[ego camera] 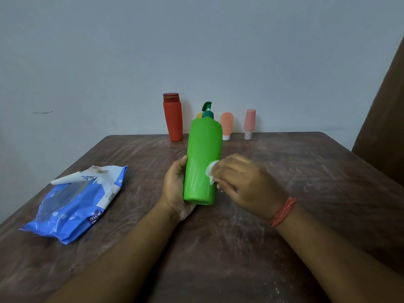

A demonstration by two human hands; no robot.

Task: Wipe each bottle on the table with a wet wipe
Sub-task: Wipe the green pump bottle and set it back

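Observation:
My left hand (175, 189) grips a tall green pump bottle (202, 162) from below and the left, holding it tilted above the table, pump end pointing away. My right hand (242, 182) holds a crumpled white wet wipe (211, 171) and presses it against the bottle's right side. Along the far edge of the table stand a red bottle (173, 117), an orange tube (226, 124) and a pink bottle (249, 123). A yellow item (199, 115) peeks out behind the green bottle's top.
A blue pack of wet wipes (74, 206) lies on the left of the brown table (284, 215), its white flap lifted open. A grey wall rises right behind the bottles. A dark brown surface (384, 127) stands at the right edge.

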